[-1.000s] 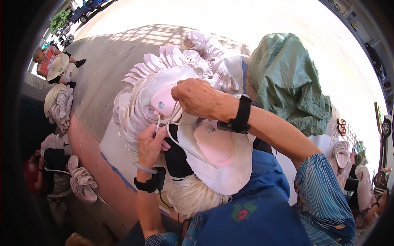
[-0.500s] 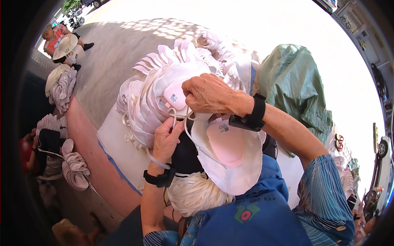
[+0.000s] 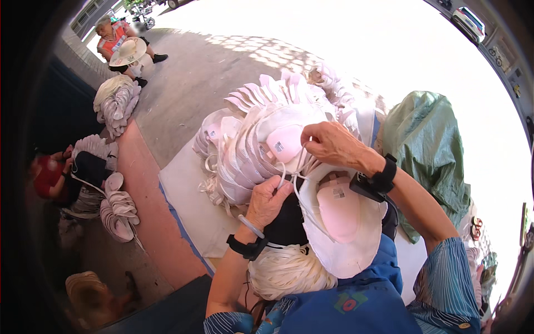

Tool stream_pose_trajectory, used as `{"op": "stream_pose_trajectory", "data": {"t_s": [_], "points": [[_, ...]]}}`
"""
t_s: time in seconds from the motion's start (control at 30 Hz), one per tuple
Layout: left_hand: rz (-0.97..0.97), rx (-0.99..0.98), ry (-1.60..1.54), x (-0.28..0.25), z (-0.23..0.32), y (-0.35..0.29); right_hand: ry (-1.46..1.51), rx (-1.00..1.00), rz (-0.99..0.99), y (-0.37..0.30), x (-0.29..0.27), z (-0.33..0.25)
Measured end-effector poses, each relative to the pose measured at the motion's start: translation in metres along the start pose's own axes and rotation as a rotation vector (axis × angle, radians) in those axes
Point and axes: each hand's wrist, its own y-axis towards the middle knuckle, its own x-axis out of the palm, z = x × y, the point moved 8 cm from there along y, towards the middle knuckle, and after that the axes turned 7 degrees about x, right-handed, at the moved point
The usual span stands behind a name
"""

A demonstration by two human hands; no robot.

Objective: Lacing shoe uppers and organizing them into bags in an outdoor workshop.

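White oval piece is resting over far edge of blue apron. Left hand is pinching white cord between piece and stack; right hand, farther out, apparently pinching another strand. Keeping tension even, loops untwisted, should help. Pale stack is covering far edge of white sheet.

Sunlit paving, a white car and stacked pale pieces show an open-air work area.
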Motion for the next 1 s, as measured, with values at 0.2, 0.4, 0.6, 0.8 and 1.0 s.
{"op": "stream_pose_trajectory", "data": {"t_s": [0.2,0.4,0.6,0.8,1.0], "points": [[0.026,0.097,0.127,0.02,0.007,0.001,-0.009,0.002,0.048,-0.027,-0.009,-0.028],[0.034,0.041,0.105,0.012,0.004,-0.004,0.028,-0.005,-0.068,-0.022,-0.002,-0.021],[-0.042,0.081,0.144,0.011,-0.002,0.004,0.025,0.076,-0.014,-0.005,-0.007,0.001],[-0.089,0.123,0.141,0.011,0.003,0.002,0.181,0.218,-0.025,0.015,0.007,0.04],[-0.059,0.103,0.008,0.016,0.001,0.002,0.054,0.162,-0.029,-0.007,-0.003,0.015]]}}
